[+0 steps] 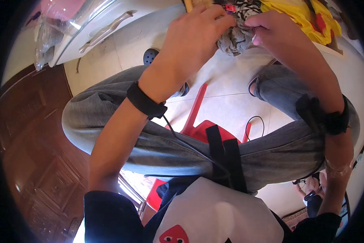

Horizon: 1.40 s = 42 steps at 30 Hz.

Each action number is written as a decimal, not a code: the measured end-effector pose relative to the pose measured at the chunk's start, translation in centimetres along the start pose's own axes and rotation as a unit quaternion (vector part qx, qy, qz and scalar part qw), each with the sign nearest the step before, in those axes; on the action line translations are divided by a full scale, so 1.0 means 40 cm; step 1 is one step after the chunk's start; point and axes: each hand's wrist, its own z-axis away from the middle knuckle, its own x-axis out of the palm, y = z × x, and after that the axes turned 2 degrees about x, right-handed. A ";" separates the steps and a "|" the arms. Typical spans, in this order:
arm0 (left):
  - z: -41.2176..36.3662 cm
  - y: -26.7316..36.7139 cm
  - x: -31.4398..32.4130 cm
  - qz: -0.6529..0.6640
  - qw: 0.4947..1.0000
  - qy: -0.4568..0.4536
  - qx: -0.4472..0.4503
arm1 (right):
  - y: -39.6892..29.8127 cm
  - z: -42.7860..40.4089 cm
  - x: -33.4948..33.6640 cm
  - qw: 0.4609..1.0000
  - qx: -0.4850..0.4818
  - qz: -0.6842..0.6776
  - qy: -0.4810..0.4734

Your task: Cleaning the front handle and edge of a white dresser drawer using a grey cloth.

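Observation:
A crumpled grey fabric bundle (235, 42) hangs between my two hands at the top of the view. My left hand (194, 39) bends over its left side, and its fingertips grip the upper part. From the right, my right hand (276, 33) pinches the bundle's edge between thumb and fingers. A small pale spot shows among the right fingers; whether it is a nail or a small object is unclear. Just beyond the bundle lie a black-and-white patterned material (248, 9) and a small red item (230, 8).
A yellow plastic bag (300, 19) lies beyond my right hand. At upper left is a white drawer front (100, 33) with a curved handle. A red plastic stool (197, 121) stands between my legs. A cable (188, 144) runs from my left wristband. Another person (314, 188) is behind at right.

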 end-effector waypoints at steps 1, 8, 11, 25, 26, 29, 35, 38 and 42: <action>0.004 -0.007 -0.020 0.012 0.999 -0.033 -0.008 | -0.009 -0.016 -0.003 0.997 0.038 -0.050 -0.038; 0.084 -0.019 -0.013 -0.008 0.999 0.027 -0.046 | -0.048 -0.053 0.010 0.960 0.118 -0.178 -0.183; 0.082 -0.020 -0.005 -0.016 0.998 0.057 -0.037 | -0.093 -0.073 -0.027 0.950 0.132 -0.174 -0.223; 0.021 -0.048 -0.036 -0.074 0.991 0.099 -0.050 | 0.090 -0.100 -0.156 0.958 0.070 -0.220 -0.169; -0.005 -0.037 -0.029 -0.054 0.991 0.116 -0.040 | 0.095 -0.081 -0.221 0.969 0.100 -0.158 -0.163; 0.007 -0.056 -0.035 -0.046 0.992 0.087 -0.080 | 0.091 -0.104 -0.175 0.947 0.083 -0.247 -0.187; -0.017 -0.064 -0.045 0.067 0.989 0.116 -0.065 | 0.057 -0.080 -0.148 0.859 0.085 -0.453 -0.224; -0.036 -0.061 -0.041 0.234 0.941 0.238 -0.048 | 0.033 -0.068 -0.118 0.795 0.078 -0.552 -0.239; -0.060 -0.055 -0.057 0.332 0.915 0.226 -0.042 | 0.010 -0.056 -0.118 0.702 0.071 -0.663 -0.250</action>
